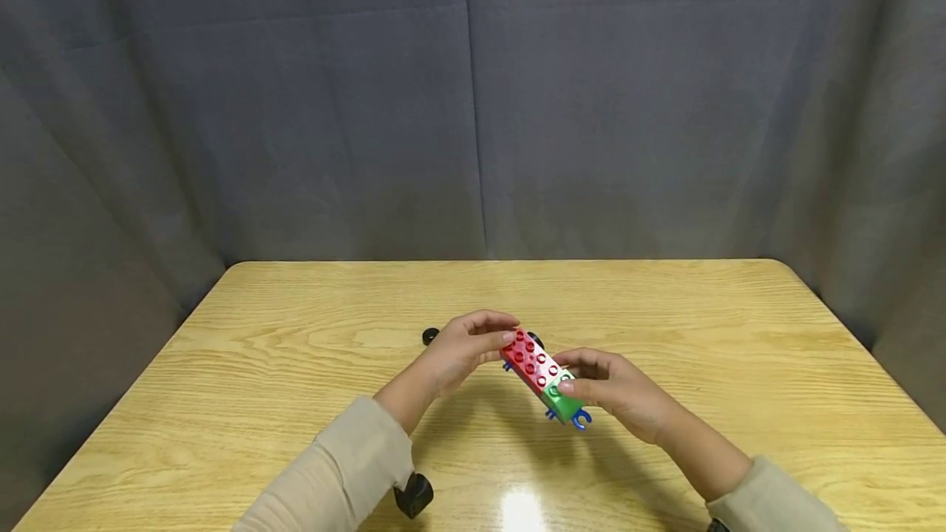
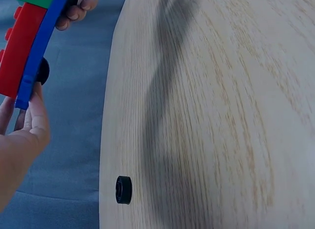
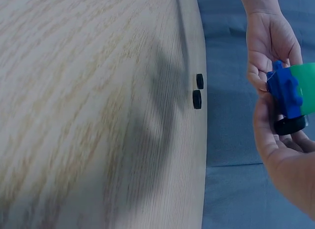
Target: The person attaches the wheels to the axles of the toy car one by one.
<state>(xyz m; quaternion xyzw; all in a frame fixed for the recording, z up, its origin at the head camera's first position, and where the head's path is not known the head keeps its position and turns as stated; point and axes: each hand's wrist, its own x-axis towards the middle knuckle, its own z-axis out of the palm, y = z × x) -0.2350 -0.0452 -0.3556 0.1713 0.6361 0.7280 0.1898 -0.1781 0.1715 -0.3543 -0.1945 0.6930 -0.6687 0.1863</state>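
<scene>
A toy car [image 1: 534, 364] is held above the table between both hands. It has a blue chassis [image 2: 38, 51], a red studded brick [image 2: 22, 47] and a green brick [image 1: 563, 401] at the near end, where a blue hook sticks out. My left hand [image 1: 466, 347] grips the far red end, thumb on top. At the green end, my right hand [image 1: 621, 388] holds the car with its thumb on the brick and fingers beneath. Black wheels [image 3: 290, 124] sit along the car's right side; bare blue axle stubs show on its left side.
Loose black wheels lie on the wooden table: one wheel [image 1: 430, 337] shows beyond my left hand, and two stand close together in the right wrist view, including this nearer wheel [image 3: 197, 99]. A grey curtain [image 1: 473, 105] hangs behind the table's far edge.
</scene>
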